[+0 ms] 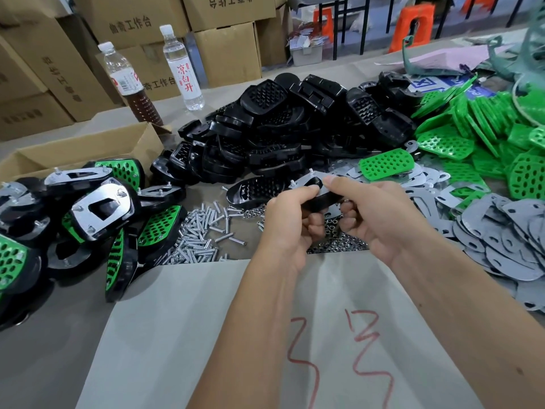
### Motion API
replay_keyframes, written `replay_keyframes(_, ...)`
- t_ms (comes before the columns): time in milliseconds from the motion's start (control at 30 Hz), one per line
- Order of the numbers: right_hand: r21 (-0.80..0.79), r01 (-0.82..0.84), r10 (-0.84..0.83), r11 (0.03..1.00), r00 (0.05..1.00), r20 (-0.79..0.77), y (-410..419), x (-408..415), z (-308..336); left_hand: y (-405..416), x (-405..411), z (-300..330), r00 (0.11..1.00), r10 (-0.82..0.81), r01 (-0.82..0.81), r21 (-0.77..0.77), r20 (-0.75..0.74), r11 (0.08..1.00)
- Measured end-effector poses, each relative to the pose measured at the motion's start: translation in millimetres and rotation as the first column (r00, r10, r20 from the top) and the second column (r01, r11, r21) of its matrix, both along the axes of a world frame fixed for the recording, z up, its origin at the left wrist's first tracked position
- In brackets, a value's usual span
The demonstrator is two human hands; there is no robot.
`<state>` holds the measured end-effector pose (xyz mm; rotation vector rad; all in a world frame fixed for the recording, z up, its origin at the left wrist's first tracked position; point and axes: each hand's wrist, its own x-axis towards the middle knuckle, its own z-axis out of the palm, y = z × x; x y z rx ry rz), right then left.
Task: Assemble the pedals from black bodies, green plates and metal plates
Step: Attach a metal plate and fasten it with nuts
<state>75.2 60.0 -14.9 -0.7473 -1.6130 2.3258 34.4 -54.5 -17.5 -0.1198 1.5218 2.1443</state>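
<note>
Held in both hands: left hand (290, 215) and right hand (361, 215) curled round hard, light black plastic pedal body (259, 188). Best gripped by side edges, away from pointy screws.

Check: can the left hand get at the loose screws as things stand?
Probably not yet: the left hand grips the pedal together with the right hand. The screws lie uncovered just left of it.
</note>
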Motion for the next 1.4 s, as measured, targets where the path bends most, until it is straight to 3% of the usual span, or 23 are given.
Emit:
replay_keyframes(367, 0.019, 0.012, -0.012, 1.000, 1.000, 0.018, -1, 0, -1, -1, -1, -2, 0.999, 0.002, -0.002, 0.006, 0.040, 1.000)
replay_keyframes(533, 0.004, -0.038, 0.039, 0.999, 0.996, -0.082, 12, 3, -5, -4, -5, -3, 0.999, 0.041, -0.042, 0.050, 0.019, 0.998)
replay_keyframes(700, 0.299, 0.146, -0.058, 0.943, 0.957, -0.286, 18, 6, -6, -11, -10, -2, 0.994, 0.054, -0.070, 0.178, 0.094, 0.982)
replay_keyframes(800, 0.372, 0.196, -0.045, 0.907, 0.925, -0.378, 16, 6, -7, -16, -10, 1, 0.983, -0.011, -0.051, 0.324, 0.185, 0.945)
replay_keyframes(900, 0.403, 0.227, -0.044, 0.887, 0.909, -0.414, 18, 6, -8, -18, -9, 3, 0.974, -0.080, -0.005, 0.374, 0.211, 0.927)
replay_keyframes(1000, 0.445, 0.215, -0.015, 0.870, 0.911, -0.412, 20, 5, -9, -13, -8, 0, 0.983, -0.009, -0.042, 0.271, 0.183, 0.962)
replay_keyframes(1133, 0.514, 0.188, 0.057, 0.837, 0.904, -0.424, 18, 5, -12, -9, -11, -7, 0.989, 0.128, -0.127, 0.029, -0.071, 0.992)
replay_keyframes(1400, 0.689, 0.152, 0.167, 0.709, 0.913, -0.373, 22, 1, -20, -8, -6, -6, 0.969, 0.118, -0.130, -0.043, -0.217, 0.991)
